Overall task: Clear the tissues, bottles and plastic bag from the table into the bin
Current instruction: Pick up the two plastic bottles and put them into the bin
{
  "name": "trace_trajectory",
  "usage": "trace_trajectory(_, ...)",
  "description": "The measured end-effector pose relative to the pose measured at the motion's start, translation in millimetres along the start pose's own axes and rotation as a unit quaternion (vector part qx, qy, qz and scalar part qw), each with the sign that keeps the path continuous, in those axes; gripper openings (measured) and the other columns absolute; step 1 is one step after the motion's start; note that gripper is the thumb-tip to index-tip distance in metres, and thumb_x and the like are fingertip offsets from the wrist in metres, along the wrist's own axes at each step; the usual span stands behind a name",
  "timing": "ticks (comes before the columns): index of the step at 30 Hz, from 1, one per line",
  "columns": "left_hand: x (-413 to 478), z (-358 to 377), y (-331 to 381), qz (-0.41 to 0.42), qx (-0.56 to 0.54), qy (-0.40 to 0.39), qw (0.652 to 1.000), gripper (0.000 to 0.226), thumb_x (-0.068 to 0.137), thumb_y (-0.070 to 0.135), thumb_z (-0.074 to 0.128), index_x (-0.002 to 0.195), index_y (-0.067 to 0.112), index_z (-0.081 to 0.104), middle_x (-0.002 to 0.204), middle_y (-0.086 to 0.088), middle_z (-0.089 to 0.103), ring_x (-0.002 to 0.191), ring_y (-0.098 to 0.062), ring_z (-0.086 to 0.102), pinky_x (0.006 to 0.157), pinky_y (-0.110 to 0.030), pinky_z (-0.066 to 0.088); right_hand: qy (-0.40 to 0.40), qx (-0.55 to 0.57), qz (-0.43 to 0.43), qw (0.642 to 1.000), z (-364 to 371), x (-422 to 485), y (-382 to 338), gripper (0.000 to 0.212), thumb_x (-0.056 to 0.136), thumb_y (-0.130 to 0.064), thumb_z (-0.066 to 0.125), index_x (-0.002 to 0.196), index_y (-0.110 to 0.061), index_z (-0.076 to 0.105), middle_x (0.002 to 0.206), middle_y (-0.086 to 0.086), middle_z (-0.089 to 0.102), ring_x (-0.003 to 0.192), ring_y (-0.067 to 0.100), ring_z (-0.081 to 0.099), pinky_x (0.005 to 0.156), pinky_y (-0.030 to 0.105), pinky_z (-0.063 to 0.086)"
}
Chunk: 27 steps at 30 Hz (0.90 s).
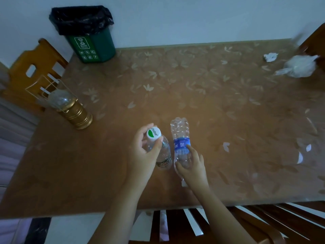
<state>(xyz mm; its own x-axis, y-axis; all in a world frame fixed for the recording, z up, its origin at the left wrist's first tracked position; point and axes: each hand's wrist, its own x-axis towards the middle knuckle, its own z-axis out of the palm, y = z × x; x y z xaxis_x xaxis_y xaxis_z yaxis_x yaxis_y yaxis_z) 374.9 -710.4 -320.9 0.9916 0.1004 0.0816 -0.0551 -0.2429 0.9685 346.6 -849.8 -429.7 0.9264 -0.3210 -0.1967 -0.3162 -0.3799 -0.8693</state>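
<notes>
Two clear plastic bottles are near the table's front edge. My left hand (144, 155) grips the upright bottle with the white and green cap (164, 152) just below its cap. My right hand (191, 164) is wrapped around the neck end of the blue-labelled bottle (180, 131), which lies on its side pointing away from me. A crumpled white tissue (270, 57) and a knotted clear plastic bag (297, 68) lie at the far right corner. The green bin (95, 44) with a black liner stands on the far left corner of the table (219, 103).
A gold lantern (73, 111) stands near the table's left edge. Wooden chairs sit at the left (29, 71), at the front (246, 224) and at the far right (314, 39). A white wall runs behind the table.
</notes>
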Motion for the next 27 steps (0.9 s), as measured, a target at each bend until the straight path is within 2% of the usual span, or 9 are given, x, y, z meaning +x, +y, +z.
trace_trajectory(5,-16,-8,5,-0.005,0.010,0.019,1.000,0.041,0.080,0.007,0.067,0.105,0.036,0.053,0.111,0.013,0.061,0.100,0.000,0.058,0.080,-0.013,0.048,-0.002,0.008,-0.044,0.999,-18,-7,-16,0.066,0.075,-0.018,0.071,0.133,-0.027,0.040,0.111,0.001,0.042,0.083,-0.018,0.042,0.062,-0.002,0.035)
trace_trajectory(9,-32,-20,8,-0.004,0.010,0.055,0.998,0.038,0.079,0.008,0.067,0.109,0.028,0.057,0.114,0.007,0.063,0.101,-0.004,0.060,0.085,-0.023,0.049,-0.022,0.018,-0.074,0.997,-26,-18,-33,0.067,0.076,-0.020,0.072,0.134,-0.028,0.040,0.115,-0.001,0.042,0.086,-0.014,0.044,0.062,-0.001,0.036)
trace_trajectory(12,-49,-33,11,-0.014,0.013,0.088,0.996,0.037,0.079,0.008,0.067,0.112,0.023,0.056,0.114,0.006,0.063,0.102,-0.005,0.059,0.084,-0.020,0.051,-0.055,0.032,-0.104,0.993,-21,-29,-48,0.067,0.076,-0.022,0.073,0.133,-0.029,0.039,0.117,-0.002,0.043,0.090,-0.010,0.045,0.067,0.005,0.039)
trace_trajectory(14,-60,-46,11,-0.019,0.017,0.118,0.993,0.037,0.079,0.011,0.067,0.112,0.024,0.056,0.114,0.007,0.062,0.100,-0.004,0.059,0.080,-0.016,0.051,-0.082,0.034,-0.126,0.988,-14,-37,-59,0.067,0.076,-0.023,0.072,0.133,-0.029,0.039,0.116,-0.002,0.043,0.092,-0.008,0.046,0.067,0.006,0.040)
trace_trajectory(17,-78,-71,10,-0.025,0.013,0.161,0.987,0.035,0.079,0.013,0.066,0.108,0.030,0.055,0.112,0.009,0.062,0.097,-0.002,0.060,0.076,-0.012,0.049,-0.123,0.033,-0.155,0.980,0,-49,-75,0.067,0.077,-0.022,0.072,0.134,-0.028,0.038,0.115,-0.002,0.043,0.091,-0.010,0.045,0.061,0.000,0.039)
trace_trajectory(21,-100,-112,8,-0.034,-0.003,0.225,0.974,0.036,0.078,0.015,0.066,0.102,0.039,0.055,0.107,0.016,0.062,0.099,-0.001,0.060,0.086,-0.026,0.050,-0.176,0.035,-0.187,0.966,25,-71,-100,0.066,0.076,-0.021,0.072,0.133,-0.030,0.039,0.114,-0.002,0.044,0.092,-0.012,0.043,0.063,-0.001,0.037)
trace_trajectory(23,-110,-134,6,-0.038,-0.020,0.261,0.964,0.036,0.078,0.014,0.067,0.101,0.040,0.056,0.109,0.015,0.063,0.101,-0.002,0.059,0.089,-0.028,0.048,-0.209,0.035,-0.203,0.956,41,-84,-114,0.067,0.076,-0.019,0.072,0.134,-0.029,0.039,0.112,-0.004,0.043,0.089,-0.016,0.043,0.062,-0.002,0.037)
trace_trajectory(27,-132,-185,-2,-0.017,-0.007,0.338,0.941,0.038,0.079,0.009,0.066,0.100,0.039,0.055,0.108,0.015,0.062,0.100,0.001,0.059,0.084,-0.019,0.048,-0.264,0.036,-0.246,0.932,83,-116,-142,0.064,0.076,-0.019,0.072,0.130,-0.031,0.041,0.109,-0.008,0.045,0.088,-0.020,0.044,0.064,-0.001,0.038)
